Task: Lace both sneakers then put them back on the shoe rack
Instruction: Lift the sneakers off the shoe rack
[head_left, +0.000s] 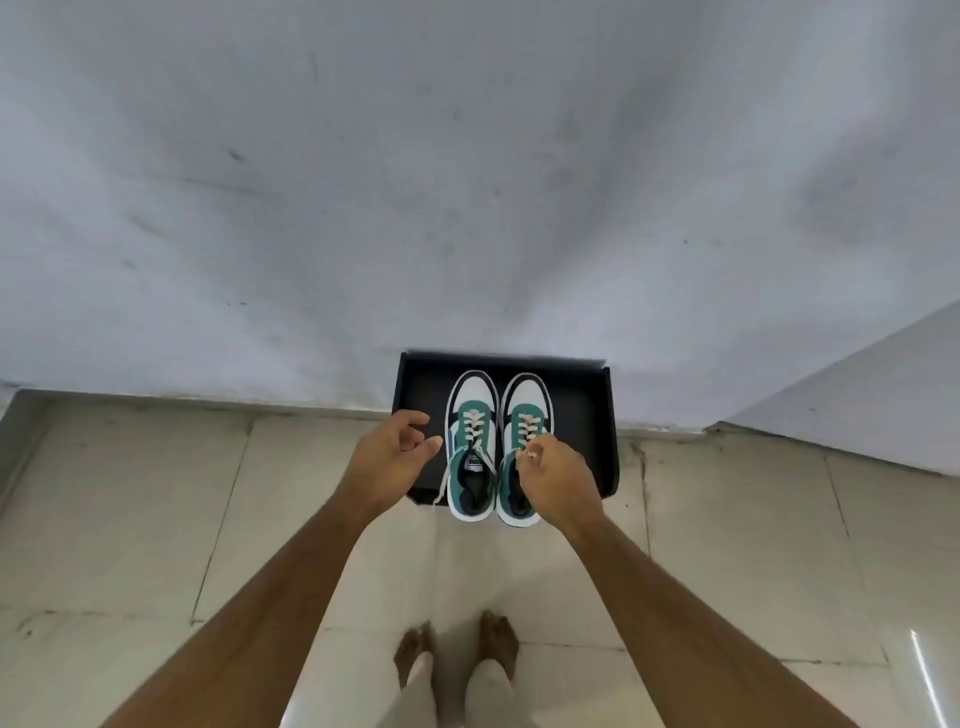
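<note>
Head view. Two green, white and black sneakers stand side by side, toes toward the wall, on a black tray-like shoe rack (587, 415) set on the tiled floor (156, 493) against the grey wall (467, 182). Left sneaker (470, 415) sits at the middle of the rack; right sneaker (524, 410) is just beside it. The heels of both overhang the rack's near edge. Cream laces run through the eyelets of each shoe. One loose lace end (440, 486) trails from the left sneaker over the near edge toward the floor.

Left hand (395, 447) hovers over the rack's left part, beside the left sneaker, fingers loosely curled and holding nothing. Right hand (553, 478) is over the tongue of the right sneaker, fingers gathered narrowly; it appears to pinch that shoe's lace, though the grip itself is too small to confirm. The person's bare feet show at the bottom of the frame.

Judged risks: a pull on the right lace could drag the overhanging sneaker off the near edge, as only part of its sole is supported; the trailing lace end could catch on the rack's edge or stay untied.
</note>
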